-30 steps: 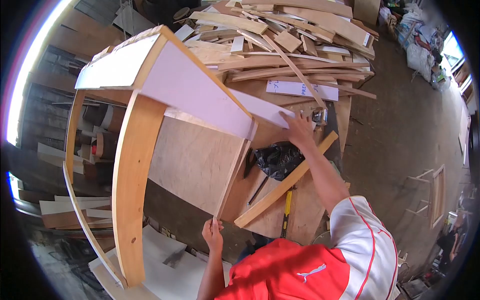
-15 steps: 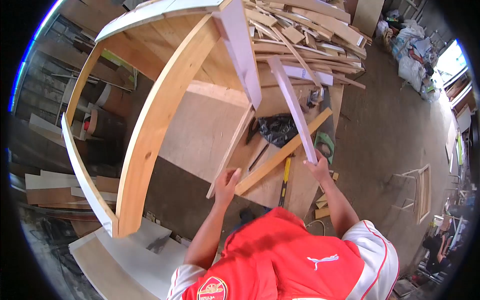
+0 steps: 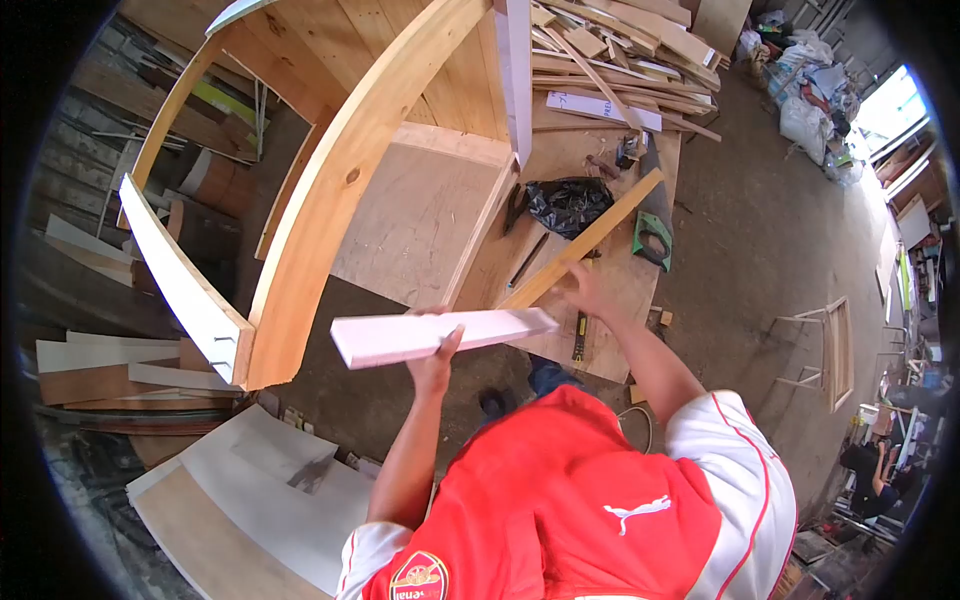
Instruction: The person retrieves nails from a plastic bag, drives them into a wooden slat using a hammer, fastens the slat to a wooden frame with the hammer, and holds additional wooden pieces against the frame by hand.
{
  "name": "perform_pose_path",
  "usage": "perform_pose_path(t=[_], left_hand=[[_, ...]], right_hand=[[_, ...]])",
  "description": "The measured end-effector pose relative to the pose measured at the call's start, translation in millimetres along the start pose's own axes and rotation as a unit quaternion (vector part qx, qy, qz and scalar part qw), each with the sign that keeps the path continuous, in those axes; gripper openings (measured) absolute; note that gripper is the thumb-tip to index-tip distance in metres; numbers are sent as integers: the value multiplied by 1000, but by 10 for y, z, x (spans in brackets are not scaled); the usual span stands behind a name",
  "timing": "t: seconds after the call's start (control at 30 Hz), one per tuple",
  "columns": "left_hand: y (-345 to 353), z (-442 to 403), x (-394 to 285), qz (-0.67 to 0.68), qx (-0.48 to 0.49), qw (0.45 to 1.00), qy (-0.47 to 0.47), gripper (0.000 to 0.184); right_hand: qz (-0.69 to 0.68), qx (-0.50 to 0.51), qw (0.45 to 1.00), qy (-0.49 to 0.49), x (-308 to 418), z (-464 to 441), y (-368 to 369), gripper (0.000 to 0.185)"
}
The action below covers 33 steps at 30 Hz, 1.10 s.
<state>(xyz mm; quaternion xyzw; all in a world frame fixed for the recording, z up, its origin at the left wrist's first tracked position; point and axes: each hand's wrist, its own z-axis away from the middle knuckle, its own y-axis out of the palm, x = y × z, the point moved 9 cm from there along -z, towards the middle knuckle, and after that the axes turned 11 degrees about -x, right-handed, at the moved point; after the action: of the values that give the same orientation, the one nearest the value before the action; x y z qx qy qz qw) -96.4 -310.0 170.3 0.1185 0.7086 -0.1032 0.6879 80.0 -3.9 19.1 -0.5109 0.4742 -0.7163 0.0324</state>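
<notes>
My left hand (image 3: 432, 365) is closed around a pale pinkish-white wooden board (image 3: 390, 338), held roughly level, one end pointing left and the other right. My right hand (image 3: 592, 294) is off the board, with its fingers apart beside a yellowish wooden strip (image 3: 590, 236); whether they touch the strip I cannot tell. That strip lies slantwise across the plywood worktop. Ahead and to the left stands a wooden frame with a curved front rail (image 3: 345, 170) and a plywood base panel (image 3: 420, 220).
On the worktop (image 3: 610, 350) are a black plastic bag (image 3: 570, 205), a green-handled saw (image 3: 652, 240), and a yellow-black tool (image 3: 580, 335). Scrap wood (image 3: 620, 75) is piled behind. White sheets (image 3: 270, 490) lie lower left. A small wooden frame (image 3: 836, 355) stands on the floor at right.
The pale board has passed from my right hand to my left and turned from upright to nearly level. My left hand has left the panel edge; my right hand has moved left.
</notes>
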Motion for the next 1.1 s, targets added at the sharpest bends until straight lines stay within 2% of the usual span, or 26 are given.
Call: perform_pose_path(t=[0.03,0.1,0.2,0.3,0.33,0.43,0.47,0.57,0.63,0.77,0.87,0.97,1.03,1.1], left_hand=[[-159,33,-44,-51,-13,998,44,46],[-399,136,112,52,-49,996,-50,65],[-641,234,188,48,-66,994,-69,74],[-714,344,118,32,-83,992,-84,76],[-730,357,131,33,-85,993,-76,76],[-747,384,107,24,-114,990,-80,74],[-749,380,98,23,-127,988,-84,74],[-714,327,119,25,-145,986,-83,72],[-672,299,106,38,-155,984,-83,71],[-615,204,51,21,-153,986,-62,71],[-585,178,47,18,-151,987,-49,70],[-555,182,14,8,-157,986,-49,70],[-540,178,-15,6,-155,987,-43,71],[-587,208,41,-26,-144,989,-24,73]], right_hand=[[100,-40,993,51,48,-157,-165,75],[183,-35,980,67,-57,-588,-197,87],[328,-120,936,53,29,-1127,-366,108],[322,-73,936,124,-174,-1558,-416,125],[341,-38,928,148,-261,-1656,-419,137],[303,95,922,220,-542,-1858,-225,135],[293,67,936,182,-288,-1876,-333,96],[332,23,941,60,-546,-2131,-38,47],[273,27,962,4,-574,-2154,-32,31],[119,-7,988,-98,110,-2065,-403,20],[56,-48,982,-175,704,-2008,-607,14],[-1,-70,980,-187,1238,-2117,-645,21],[-95,-107,975,-169,1626,-2199,-612,19],[-132,-150,968,-152,1827,-2344,-404,17]])
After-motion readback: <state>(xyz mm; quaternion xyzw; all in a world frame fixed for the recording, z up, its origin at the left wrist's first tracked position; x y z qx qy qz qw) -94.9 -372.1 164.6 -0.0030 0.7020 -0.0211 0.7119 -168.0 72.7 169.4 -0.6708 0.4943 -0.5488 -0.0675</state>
